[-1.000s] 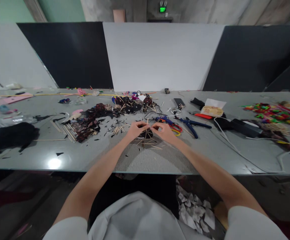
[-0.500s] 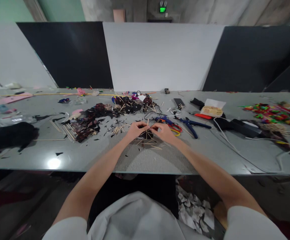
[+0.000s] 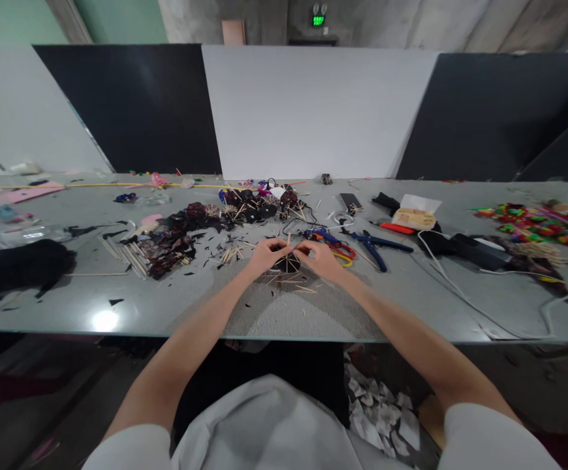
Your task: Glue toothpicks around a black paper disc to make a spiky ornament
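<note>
A small black round piece with thin wooden sticks radiating from it (image 3: pixel 290 264) is between my hands, just above the table. My left hand (image 3: pixel 266 256) pinches its upper left side, thumb and forefinger together. From the other side my right hand (image 3: pixel 320 260) closes its fingertips at the top edge, almost touching the left fingertips. One pale stick points up between them. Exactly what each fingertip presses on is too small to make out. Loose wooden sticks (image 3: pixel 306 289) lie on the table just below the piece.
Scissors with red and yellow handles (image 3: pixel 347 253) and blue-handled pliers (image 3: pixel 375 248) lie right of my hands. Black scraps (image 3: pixel 169 248) and bundled sticks (image 3: pixel 134 256) are at left. Similar stick-and-black pieces (image 3: pixel 249 209) sit behind. A white cable (image 3: pixel 453 284) runs along the right.
</note>
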### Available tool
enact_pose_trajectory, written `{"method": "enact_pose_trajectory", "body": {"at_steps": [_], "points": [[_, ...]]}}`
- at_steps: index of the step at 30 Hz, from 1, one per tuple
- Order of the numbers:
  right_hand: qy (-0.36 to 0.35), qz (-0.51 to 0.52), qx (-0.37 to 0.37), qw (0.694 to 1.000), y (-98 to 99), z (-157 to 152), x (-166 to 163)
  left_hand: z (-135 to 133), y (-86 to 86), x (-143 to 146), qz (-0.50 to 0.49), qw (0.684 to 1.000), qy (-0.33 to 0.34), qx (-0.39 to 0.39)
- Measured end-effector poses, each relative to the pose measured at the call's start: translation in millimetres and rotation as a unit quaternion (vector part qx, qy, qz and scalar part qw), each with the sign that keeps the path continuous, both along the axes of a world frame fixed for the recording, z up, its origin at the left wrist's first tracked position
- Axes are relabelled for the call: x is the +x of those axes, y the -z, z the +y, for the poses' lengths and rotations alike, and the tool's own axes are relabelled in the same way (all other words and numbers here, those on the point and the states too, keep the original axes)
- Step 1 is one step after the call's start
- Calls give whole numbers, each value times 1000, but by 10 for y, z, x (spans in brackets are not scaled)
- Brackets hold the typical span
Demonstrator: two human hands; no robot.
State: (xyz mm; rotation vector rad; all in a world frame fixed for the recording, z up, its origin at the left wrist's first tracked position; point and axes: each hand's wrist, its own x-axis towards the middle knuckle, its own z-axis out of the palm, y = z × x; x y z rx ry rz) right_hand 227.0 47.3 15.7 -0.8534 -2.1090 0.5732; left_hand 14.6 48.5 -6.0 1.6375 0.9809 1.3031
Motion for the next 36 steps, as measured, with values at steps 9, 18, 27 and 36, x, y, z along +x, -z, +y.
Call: {"method": "enact_pose_trajectory", "body": {"at_steps": [9,18,27,36], "points": [[-12,-23,74,997,-4,19,80,73,10,-67,-83,995,-44,-45],[-48,-103,162,980,-16,22,98,118,60,-67,-121,990,-50,-54],[-40,-94,164,981,-10,43,108,113,57,-58,-120,990,-41,-61],[-20,-96,178,979,32,95,111,123,73,-67,-122,990,-44,-53]]}}
